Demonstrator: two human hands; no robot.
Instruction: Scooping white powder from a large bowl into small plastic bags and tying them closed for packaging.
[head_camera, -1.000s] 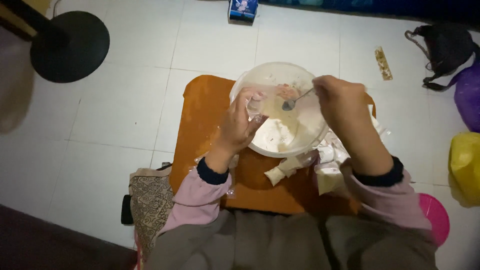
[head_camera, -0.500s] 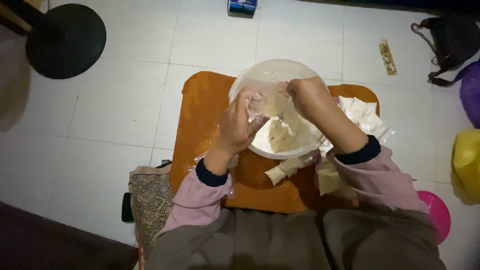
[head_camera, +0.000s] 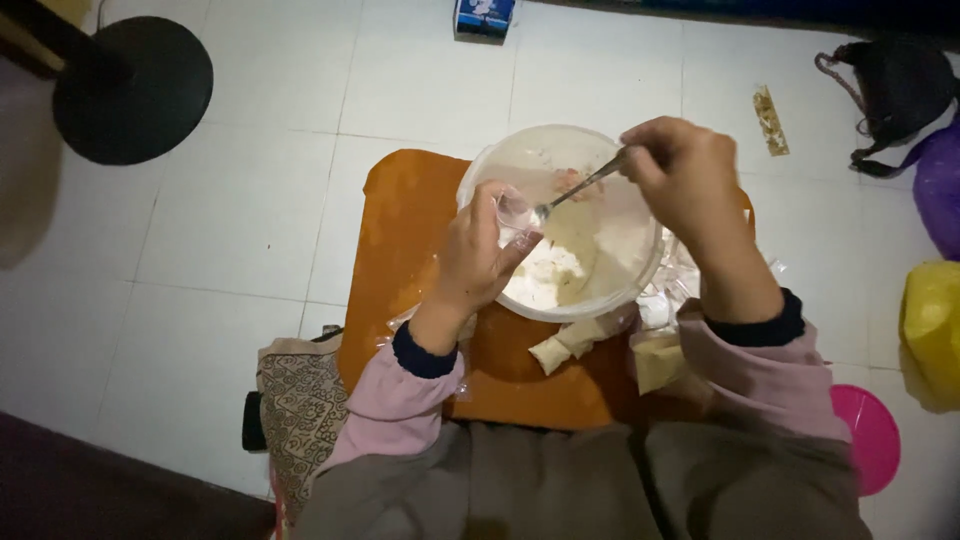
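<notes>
Spoon (head_camera: 580, 188) in hand, the right hand (head_camera: 690, 185) has its fingers closed around the upper end of the metal handle, above the far right rim of the clear plastic bowl (head_camera: 520, 150). The spoon's long axis slants down and to the left from that grip, so its tip lies inside the bowl, right beside a small clear wrapper (head_camera: 515, 212) that the left hand (head_camera: 478, 262) pinches at the bowl's near left edge. The left fingers are curled shut on that wrapper, thumb against it; the spoon tip meets or nearly meets it, and I cannot tell whether they touch. The left hand is the nearer one to the spoon's working end, the right to its handle.

Inside the bowl lies a pale, creamy filling (head_camera: 570, 260), heaped toward the near side. The bowl stands on a low orange table (head_camera: 400, 220), which sits on white floor tiles (head_camera: 230, 230). Just beside the bowl's near rim rest a small folded pale parcel (head_camera: 562, 348) and a stack of pale sheets (head_camera: 658, 360). Farther out are a round black base (head_camera: 130, 90), a pink disc (head_camera: 868, 435) and a yellow bag (head_camera: 932, 330).
</notes>
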